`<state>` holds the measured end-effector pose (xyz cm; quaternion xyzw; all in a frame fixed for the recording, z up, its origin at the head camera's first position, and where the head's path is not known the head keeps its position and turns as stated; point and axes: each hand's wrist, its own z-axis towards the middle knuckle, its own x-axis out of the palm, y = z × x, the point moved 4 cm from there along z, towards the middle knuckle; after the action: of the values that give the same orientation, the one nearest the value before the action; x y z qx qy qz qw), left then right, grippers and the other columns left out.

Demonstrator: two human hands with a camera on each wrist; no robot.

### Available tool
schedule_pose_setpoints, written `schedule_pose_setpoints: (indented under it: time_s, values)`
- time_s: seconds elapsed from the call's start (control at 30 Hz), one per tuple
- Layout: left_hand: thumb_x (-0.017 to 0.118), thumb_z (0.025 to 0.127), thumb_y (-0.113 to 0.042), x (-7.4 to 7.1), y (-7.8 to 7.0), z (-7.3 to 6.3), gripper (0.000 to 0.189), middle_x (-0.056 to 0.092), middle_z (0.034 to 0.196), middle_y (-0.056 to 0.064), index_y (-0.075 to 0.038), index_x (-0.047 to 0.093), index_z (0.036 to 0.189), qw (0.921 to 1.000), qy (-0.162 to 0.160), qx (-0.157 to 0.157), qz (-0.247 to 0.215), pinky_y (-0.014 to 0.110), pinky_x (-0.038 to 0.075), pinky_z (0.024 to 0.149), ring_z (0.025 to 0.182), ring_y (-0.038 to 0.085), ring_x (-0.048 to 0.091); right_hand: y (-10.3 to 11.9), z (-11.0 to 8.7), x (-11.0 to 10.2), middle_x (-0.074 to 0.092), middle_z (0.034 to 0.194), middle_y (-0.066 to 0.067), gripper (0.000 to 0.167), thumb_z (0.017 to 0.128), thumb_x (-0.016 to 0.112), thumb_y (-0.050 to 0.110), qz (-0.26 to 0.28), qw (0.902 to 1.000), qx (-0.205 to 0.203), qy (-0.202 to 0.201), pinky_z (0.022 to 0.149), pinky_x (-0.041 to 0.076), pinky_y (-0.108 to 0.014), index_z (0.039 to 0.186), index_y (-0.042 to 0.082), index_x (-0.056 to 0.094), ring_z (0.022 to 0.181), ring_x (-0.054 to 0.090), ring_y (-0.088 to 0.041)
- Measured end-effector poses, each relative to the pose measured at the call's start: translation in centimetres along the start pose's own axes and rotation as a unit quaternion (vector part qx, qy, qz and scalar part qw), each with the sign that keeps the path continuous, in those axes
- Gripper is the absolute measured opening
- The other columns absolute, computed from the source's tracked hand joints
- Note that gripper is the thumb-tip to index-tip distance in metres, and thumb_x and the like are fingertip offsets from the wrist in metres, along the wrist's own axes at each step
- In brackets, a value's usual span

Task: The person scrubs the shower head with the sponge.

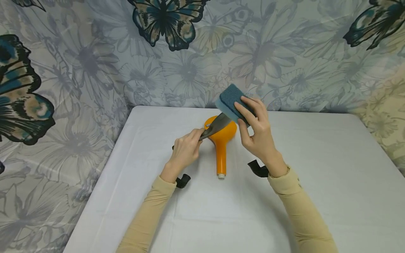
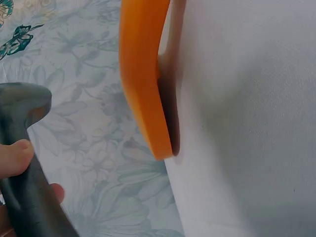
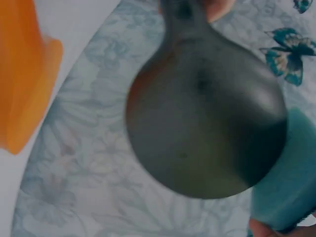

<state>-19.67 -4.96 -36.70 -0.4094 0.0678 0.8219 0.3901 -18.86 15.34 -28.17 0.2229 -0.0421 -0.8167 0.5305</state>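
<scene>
Both hands loaded. Left hand (image 1: 186, 149) grips a dark grey round-headed utensil (image 1: 220, 123) by the handle; left wrist view has the thumb (image 2: 16, 159) lying on the handle. A bit of the handle's butt pokes out on the far side of the fist.

Right hand (image 1: 257, 126) pinches a blue sponge (image 1: 234, 100), fingers on the darker face, thumb at the lower edge. Paler layer faces the utensil. Both items are up in the air above the worktop (image 1: 319, 182), near its back edge.

Utensil slants up to the right, head end right at the sponge. Right wrist view: head is round, smooth, shiny, and its rim overlaps the sponge. Can't tell whether they touch or one just sits in front of the other.

Orange utensil (image 1: 224, 136) lies on the worktop below and between the hands, wide round head toward the back, handle toward the person, whitish tip (image 1: 221, 176) at the handle end. Grey head partly covers it in the head view.

Black straps (image 1: 258, 169) at both wrists, tan sleeves (image 1: 300, 207) on both arms. Worktop is white; behind it, a grey floral backdrop (image 1: 262, 52) with butterfly prints (image 1: 169, 23).
</scene>
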Motion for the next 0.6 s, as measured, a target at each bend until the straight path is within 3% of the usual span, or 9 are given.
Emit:
schedule_pose_setpoints:
  time_s: [0.07, 0.2, 0.3, 0.4, 0.5, 0.6]
  values:
    - [0.066, 0.082, 0.001, -0.1, 0.0, 0.0, 0.031, 0.063, 0.099, 0.007, -0.001, 0.058, 0.112, 0.9998, -0.012, 0.004, 0.013, 0.031, 0.053, 0.058, 0.072, 0.022, 0.064, -0.5, -0.2, 0.1, 0.049, 0.126, -0.023, 0.031, 0.095, 0.047, 0.012, -0.008, 0.9999, 0.008, -0.009, 0.099, 0.035, -0.044, 0.118, -0.004, 0.059, 0.117, 0.044, -0.038]
    - [0.067, 0.081, 0.002, -0.2, 0.0, -0.1, 0.032, 0.064, 0.099, 0.008, 0.0, 0.059, 0.112, 0.9991, -0.035, 0.007, 0.023, 0.032, 0.054, 0.063, 0.073, 0.024, 0.064, -1.5, -0.4, -0.4, 0.051, 0.12, -0.027, 0.03, 0.089, 0.046, -0.008, -0.003, 0.9955, 0.077, -0.056, 0.091, 0.04, -0.033, 0.118, -0.01, 0.056, 0.106, 0.05, -0.038]
    - [0.068, 0.08, 0.002, -0.2, -0.1, -0.2, 0.031, 0.064, 0.099, 0.009, 0.0, 0.059, 0.11, 0.9988, -0.045, 0.01, 0.019, 0.032, 0.054, 0.062, 0.072, 0.024, 0.064, -1.3, -0.2, -0.7, 0.052, 0.114, -0.032, 0.032, 0.086, 0.044, -0.017, -0.01, 0.9902, 0.124, -0.063, 0.082, 0.041, -0.022, 0.117, -0.016, 0.053, 0.097, 0.052, -0.04]
    - [0.067, 0.08, 0.002, 0.0, -0.1, -0.2, 0.031, 0.063, 0.099, 0.009, 0.001, 0.059, 0.11, 0.9988, -0.045, 0.012, 0.015, 0.031, 0.054, 0.06, 0.071, 0.024, 0.064, -1.0, -0.1, -0.9, 0.054, 0.113, -0.032, 0.031, 0.087, 0.044, -0.015, -0.014, 0.9869, 0.149, -0.06, 0.075, 0.039, -0.016, 0.117, -0.016, 0.053, 0.094, 0.052, -0.039]
    - [0.067, 0.081, 0.002, 0.0, -0.1, -0.2, 0.03, 0.063, 0.1, 0.01, 0.001, 0.059, 0.11, 0.9988, -0.045, 0.014, 0.015, 0.03, 0.054, 0.058, 0.07, 0.024, 0.064, -0.5, 0.0, -0.8, 0.052, 0.115, -0.032, 0.032, 0.086, 0.045, -0.014, -0.012, 0.9898, 0.126, -0.066, 0.081, 0.041, -0.021, 0.117, -0.015, 0.054, 0.098, 0.052, -0.04]
    - [0.066, 0.082, 0.002, -0.1, -0.2, -0.1, 0.03, 0.063, 0.101, 0.01, 0.001, 0.059, 0.111, 0.9982, -0.051, 0.017, 0.026, 0.031, 0.054, 0.06, 0.072, 0.025, 0.064, 0.0, -0.1, -0.4, 0.05, 0.119, -0.029, 0.029, 0.088, 0.049, -0.004, -0.018, 0.996, 0.059, -0.065, 0.091, 0.04, -0.035, 0.116, -0.01, 0.058, 0.105, 0.049, -0.041]
